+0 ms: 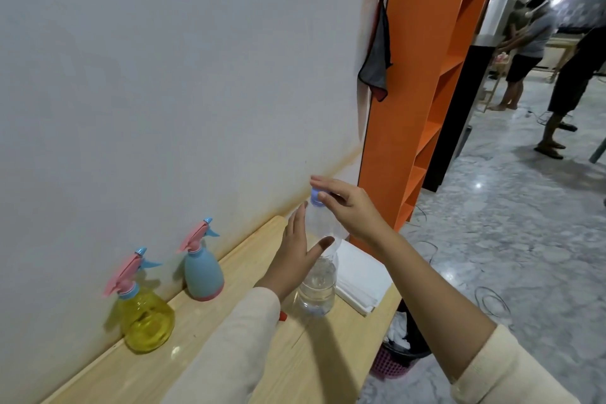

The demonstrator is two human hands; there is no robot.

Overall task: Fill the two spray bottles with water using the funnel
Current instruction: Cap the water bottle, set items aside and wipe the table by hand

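From the remote feed I'm seeing the yellow spray bottle (pixel 146 321) and the blue spray bottle (pixel 203 272) standing against the wall on the desk (pixel 229 354). Both are wearing their pink trigger heads, so neither is ready for filling yet. A red sliver (pixel 282 315) is peeking from under the left sleeve; whether it is the funnel I cannot tell. The left hand (pixel 295 252) is lying flat-fingered along the water bottle (pixel 318 285), its grip apart, probably steadying it. The right hand (pixel 351 207) is reaching over the blue cap (pixel 315 198), likely to unscrew it; whether that grip is closing on the cap I cannot tell. A white folded stack (pixel 360 275) is lying just beside the bottle.
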